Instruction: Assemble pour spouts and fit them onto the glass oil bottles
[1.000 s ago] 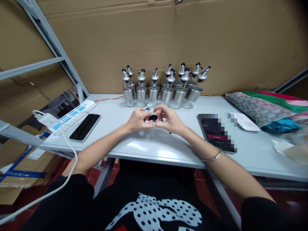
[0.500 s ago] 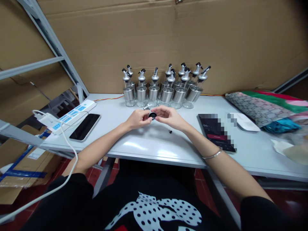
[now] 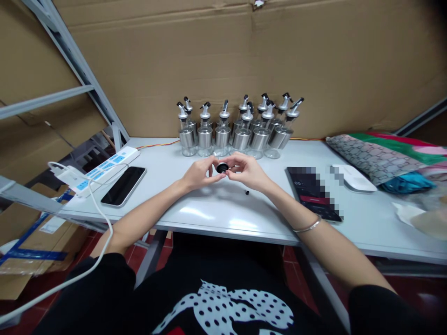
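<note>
My left hand (image 3: 198,174) and my right hand (image 3: 245,171) meet over the middle of the white table (image 3: 223,214). Between their fingertips they pinch a small round black cap with a silver spout (image 3: 221,167). A tiny black piece (image 3: 247,191) lies on the table just below my right hand. Behind my hands stand several glass oil bottles with steel sleeves and pourer tops (image 3: 240,130), in a cluster against the cardboard wall.
A dark phone (image 3: 123,185) and a white power strip (image 3: 101,168) with a charger cable lie at the left. A second phone (image 3: 314,193), a white mouse (image 3: 354,177) and patterned cloth (image 3: 384,158) are at the right. Metal shelf struts rise at the left.
My hands stayed together on the cap, shifting slightly; the fingers turned it, and the tiny black piece on the table came into view below my right hand.
</note>
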Demonstrator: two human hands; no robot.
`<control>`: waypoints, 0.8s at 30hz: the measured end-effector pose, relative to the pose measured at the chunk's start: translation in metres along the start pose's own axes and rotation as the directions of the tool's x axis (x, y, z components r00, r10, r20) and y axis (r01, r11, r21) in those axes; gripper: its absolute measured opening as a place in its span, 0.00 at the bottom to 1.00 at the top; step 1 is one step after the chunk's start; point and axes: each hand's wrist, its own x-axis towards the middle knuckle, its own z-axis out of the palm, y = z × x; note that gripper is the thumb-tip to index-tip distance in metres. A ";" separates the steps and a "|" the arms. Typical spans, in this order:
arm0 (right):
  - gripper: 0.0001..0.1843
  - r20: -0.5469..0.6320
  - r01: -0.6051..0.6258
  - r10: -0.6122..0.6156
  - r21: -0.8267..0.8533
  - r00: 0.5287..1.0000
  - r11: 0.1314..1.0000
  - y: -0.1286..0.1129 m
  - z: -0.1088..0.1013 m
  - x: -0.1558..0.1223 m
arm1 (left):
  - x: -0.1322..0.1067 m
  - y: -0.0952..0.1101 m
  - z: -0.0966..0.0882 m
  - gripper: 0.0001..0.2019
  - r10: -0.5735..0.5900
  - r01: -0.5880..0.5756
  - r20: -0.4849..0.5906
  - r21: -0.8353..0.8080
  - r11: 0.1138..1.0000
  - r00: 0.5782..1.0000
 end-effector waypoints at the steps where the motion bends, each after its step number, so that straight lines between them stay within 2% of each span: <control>1: 0.14 -0.019 0.010 -0.010 0.012 1.000 1.000 0.000 0.001 0.000 | 0.000 0.000 0.000 0.15 0.007 -0.007 -0.018 0.010 1.000 1.000; 6: 0.11 -0.053 0.054 -0.050 0.075 0.997 0.996 0.008 0.002 0.002 | -0.001 -0.004 -0.001 0.15 0.000 0.000 -0.020 0.015 1.000 1.000; 12: 0.09 -0.014 0.000 0.001 0.084 1.000 0.996 0.009 -0.002 0.004 | 0.000 -0.005 -0.001 0.13 0.114 -0.114 -0.004 0.068 0.991 0.993; 14: 0.08 -0.004 -0.020 0.020 0.035 1.000 0.999 0.007 -0.005 0.004 | 0.001 -0.004 -0.001 0.11 0.109 -0.110 0.021 0.094 0.989 0.994; 16: 0.09 -0.067 -0.066 0.058 -0.129 0.996 0.989 0.007 -0.008 0.005 | 0.002 -0.003 -0.002 0.10 0.102 -0.106 0.037 0.135 0.985 0.994; 18: 0.11 -0.158 -0.143 0.084 -0.407 0.984 0.902 0.008 -0.012 0.005 | 0.003 -0.002 -0.002 0.10 0.111 -0.118 0.046 0.183 0.976 0.993; 20: 0.13 -0.194 -0.223 0.125 -0.652 0.973 0.725 0.009 -0.017 0.005 | 0.003 -0.001 -0.002 0.10 0.119 -0.130 0.062 0.227 0.965 0.991; 22: 0.13 -0.175 -0.265 0.209 -0.779 0.962 0.568 0.010 -0.019 0.005 | 0.003 0.000 -0.001 0.09 0.099 -0.121 0.098 0.263 0.957 0.990; 24: 0.13 -0.132 -0.276 0.307 -0.825 0.943 0.494 0.010 -0.020 0.004 | 0.004 0.000 -0.002 0.09 0.071 -0.109 0.140 0.288 0.951 0.988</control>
